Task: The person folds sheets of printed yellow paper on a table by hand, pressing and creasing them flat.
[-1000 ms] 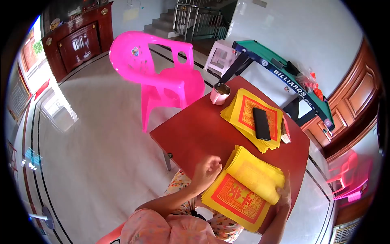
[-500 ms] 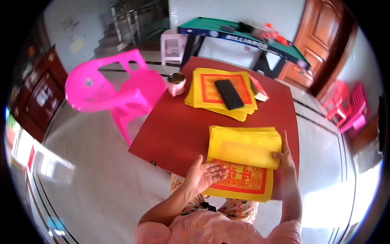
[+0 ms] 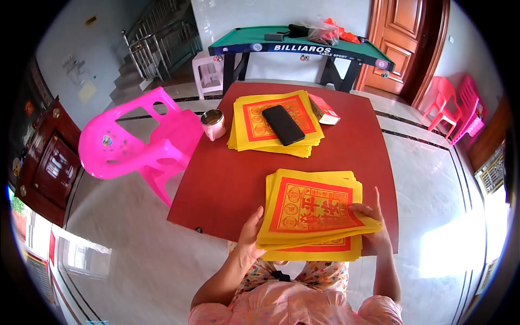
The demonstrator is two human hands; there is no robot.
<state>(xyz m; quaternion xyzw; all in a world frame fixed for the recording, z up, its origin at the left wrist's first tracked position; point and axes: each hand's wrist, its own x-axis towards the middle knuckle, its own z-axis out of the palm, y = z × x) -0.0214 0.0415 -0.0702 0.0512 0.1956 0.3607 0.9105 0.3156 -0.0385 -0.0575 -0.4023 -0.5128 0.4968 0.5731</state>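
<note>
A stack of yellow paper sheets (image 3: pixel 314 208), printed with red panels and characters, is tilted up near the table's front edge. My left hand (image 3: pixel 251 236) grips its lower left corner, thumb along the side and fingers partly hidden. At the right edge my right hand (image 3: pixel 374 222) pinches the stack, thumb on top and one finger pointing up. Beneath the held stack, another yellow sheet (image 3: pixel 355 250) shows at the table edge. Farther back lies a second pile of yellow papers (image 3: pixel 244 127) with a black phone (image 3: pixel 283 125) on top.
On the red-brown table (image 3: pixel 216 187) a pink mug (image 3: pixel 213 125) stands at the left and a red-and-white box (image 3: pixel 324 109) behind the far pile. A pink plastic chair (image 3: pixel 122 143) is at the left. Beyond are a billiards table (image 3: pixel 303 49) and a white stool (image 3: pixel 208 73).
The folded-over upper sheets now lie with their red print facing up. My left hand, open before, has closed on the stack's left corner. The view has shifted slightly.
</note>
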